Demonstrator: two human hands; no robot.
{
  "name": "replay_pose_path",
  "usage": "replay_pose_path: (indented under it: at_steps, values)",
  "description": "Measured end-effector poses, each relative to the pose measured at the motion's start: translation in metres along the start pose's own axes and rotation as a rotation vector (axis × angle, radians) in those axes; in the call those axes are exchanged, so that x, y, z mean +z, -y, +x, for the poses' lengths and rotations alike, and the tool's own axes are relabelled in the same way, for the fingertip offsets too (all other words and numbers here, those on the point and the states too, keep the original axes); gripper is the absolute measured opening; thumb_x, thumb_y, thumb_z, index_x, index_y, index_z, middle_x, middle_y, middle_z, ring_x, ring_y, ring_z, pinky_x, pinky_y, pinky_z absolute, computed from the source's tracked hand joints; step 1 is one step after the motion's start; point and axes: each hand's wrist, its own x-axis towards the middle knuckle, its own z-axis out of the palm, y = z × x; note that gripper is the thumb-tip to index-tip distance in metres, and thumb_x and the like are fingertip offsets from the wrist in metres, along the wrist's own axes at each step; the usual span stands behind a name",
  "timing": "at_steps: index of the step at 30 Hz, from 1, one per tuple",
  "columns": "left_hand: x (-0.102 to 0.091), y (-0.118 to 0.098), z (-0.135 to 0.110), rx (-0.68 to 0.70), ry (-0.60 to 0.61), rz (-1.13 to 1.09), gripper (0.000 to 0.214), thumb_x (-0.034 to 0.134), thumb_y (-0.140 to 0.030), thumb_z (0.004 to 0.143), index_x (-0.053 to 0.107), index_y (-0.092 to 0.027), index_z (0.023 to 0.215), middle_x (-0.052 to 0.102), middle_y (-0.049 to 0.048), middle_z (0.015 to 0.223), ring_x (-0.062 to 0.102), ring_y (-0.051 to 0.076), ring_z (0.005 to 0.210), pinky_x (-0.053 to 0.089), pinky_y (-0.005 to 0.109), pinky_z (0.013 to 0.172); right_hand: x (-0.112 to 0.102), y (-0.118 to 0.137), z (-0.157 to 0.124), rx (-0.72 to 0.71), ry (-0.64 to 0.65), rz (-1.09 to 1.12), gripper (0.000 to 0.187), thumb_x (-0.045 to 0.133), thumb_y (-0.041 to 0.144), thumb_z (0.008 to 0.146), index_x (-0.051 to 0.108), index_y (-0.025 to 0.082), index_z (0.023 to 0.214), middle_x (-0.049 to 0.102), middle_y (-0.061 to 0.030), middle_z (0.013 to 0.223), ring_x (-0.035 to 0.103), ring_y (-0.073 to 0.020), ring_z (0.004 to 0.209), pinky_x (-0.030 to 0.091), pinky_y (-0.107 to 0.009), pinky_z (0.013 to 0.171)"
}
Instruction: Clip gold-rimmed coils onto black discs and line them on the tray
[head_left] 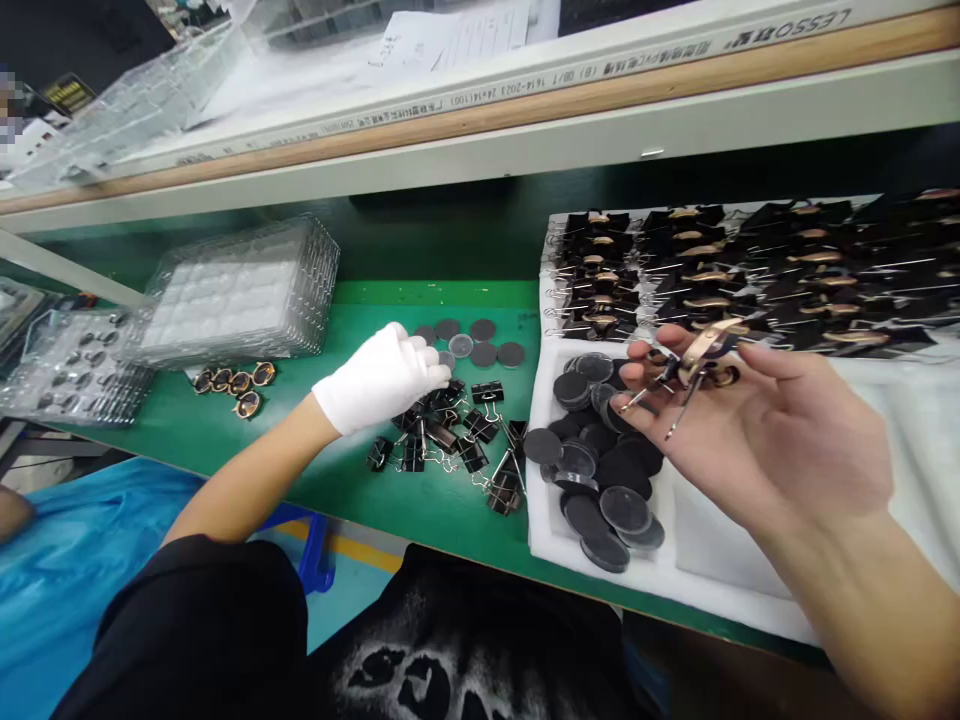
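My left hand (386,380), in a white glove, is closed with curled fingers over the edge of a group of round discs (484,354). Whatever its fingertips hold is hidden. Just below it lies a loose pile of black binder clips (474,455) with silver wire handles. My bare right hand (780,430) is palm up, with thumb and fingers around a curved gold-coloured metal piece (709,342) that has binder clips on it. Beneath that hand, dark and clear round discs (600,455) are heaped in a white foam tray (544,520).
Rows of binder clips clamped on gold-coloured pieces (705,275) fill the back right. Stacked clear plastic trays (232,295) stand at left, near small gold-rimmed round pieces (240,383). A shelf edge (480,130) crosses above the bench. Someone in blue (90,560) sits at left.
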Motion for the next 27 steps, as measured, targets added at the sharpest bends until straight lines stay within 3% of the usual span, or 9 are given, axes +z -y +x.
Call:
replay_pose_path:
  at_steps: [4,6,8,11,15,17,21,25,27]
  values:
    - [0.0,-0.005,0.002,-0.308,-0.365,-0.153,0.023,0.059,-0.033,0.1,0.079,-0.022,0.098,0.078,0.0065,0.085,0.068,0.019,0.074,0.04,0.034,0.07,0.002,-0.006,-0.004,-0.031,0.08,-0.149,0.015,0.076,0.04,0.083,0.075,0.026,0.09,0.068,-0.0032,0.098,0.066,-0.0201,0.087,0.062,-0.032,0.073]
    - [-0.006,-0.015,0.009,-0.421,-0.507,-0.43,0.02,0.064,-0.032,0.097,0.079,-0.021,0.093,0.08,0.0049,0.089,0.07,0.017,0.077,0.046,0.031,0.072,0.002,-0.011,-0.006,-0.094,0.186,-0.351,0.018,0.075,0.043,0.088,0.076,0.027,0.093,0.07,-0.0047,0.105,0.067,-0.0218,0.096,0.061,-0.032,0.077]
    - [-0.016,-0.029,0.019,-0.477,-0.541,-0.771,0.021,0.066,-0.033,0.095,0.078,-0.018,0.088,0.079,0.0029,0.084,0.07,0.014,0.074,0.049,0.026,0.068,0.002,-0.015,-0.007,-0.197,0.365,-0.591,0.019,0.073,0.044,0.092,0.077,0.027,0.097,0.069,-0.0082,0.122,0.064,-0.0273,0.118,0.059,-0.038,0.093]
    - [-0.031,-0.05,0.036,-0.437,-0.453,-1.055,0.026,0.063,-0.036,0.095,0.074,-0.017,0.081,0.071,-0.0002,0.071,0.062,0.011,0.062,0.045,0.023,0.058,0.007,-0.019,-0.01,-0.315,0.583,-0.772,0.017,0.069,0.039,0.097,0.077,0.026,0.102,0.062,-0.0103,0.14,0.049,-0.0308,0.142,0.049,-0.043,0.109]
    - [-0.036,-0.057,0.048,-0.253,-0.386,-0.821,0.045,0.052,-0.035,0.098,0.053,-0.017,0.056,0.049,-0.0026,0.055,0.039,0.009,0.054,0.031,0.027,0.056,0.009,-0.019,-0.009,-0.357,0.616,-0.733,0.02,0.064,0.038,0.1,0.075,0.023,0.105,0.069,-0.0104,0.121,0.066,-0.0254,0.115,0.056,-0.036,0.092]
    - [-0.036,-0.056,0.049,-0.191,-0.311,-0.767,0.045,0.057,-0.039,0.091,0.045,-0.018,0.053,0.042,-0.0037,0.051,0.033,0.009,0.053,0.027,0.027,0.054,0.008,-0.018,-0.008,-0.374,0.644,-0.746,0.017,0.064,0.035,0.1,0.075,0.022,0.104,0.069,-0.0093,0.117,0.067,-0.0237,0.113,0.055,-0.035,0.094]
    - [-0.039,-0.056,0.046,-0.195,-0.152,-0.813,0.051,0.071,-0.051,0.076,0.04,-0.018,0.052,0.036,-0.0065,0.047,0.029,0.007,0.049,0.025,0.025,0.05,0.006,-0.013,-0.008,-0.37,0.719,-0.79,0.013,0.064,0.028,0.1,0.074,0.021,0.103,0.068,-0.0089,0.12,0.066,-0.0214,0.112,0.052,-0.034,0.096]
    - [-0.046,-0.062,0.047,-0.203,-0.079,-0.715,0.052,0.061,-0.056,0.084,0.041,-0.018,0.053,0.038,-0.0056,0.046,0.029,0.008,0.048,0.023,0.026,0.051,0.004,-0.009,-0.009,-0.378,0.706,-0.87,0.011,0.064,0.026,0.099,0.073,0.021,0.101,0.068,-0.0084,0.117,0.066,-0.0216,0.111,0.051,-0.033,0.095]
    - [-0.049,-0.063,0.049,-0.191,-0.045,-0.664,0.052,0.063,-0.06,0.081,0.045,-0.019,0.055,0.043,-0.0052,0.047,0.033,0.008,0.047,0.023,0.026,0.051,0.003,-0.007,-0.011,-0.389,0.715,-0.878,0.01,0.063,0.024,0.099,0.073,0.021,0.1,0.068,-0.0075,0.114,0.066,-0.0213,0.11,0.051,-0.033,0.094]
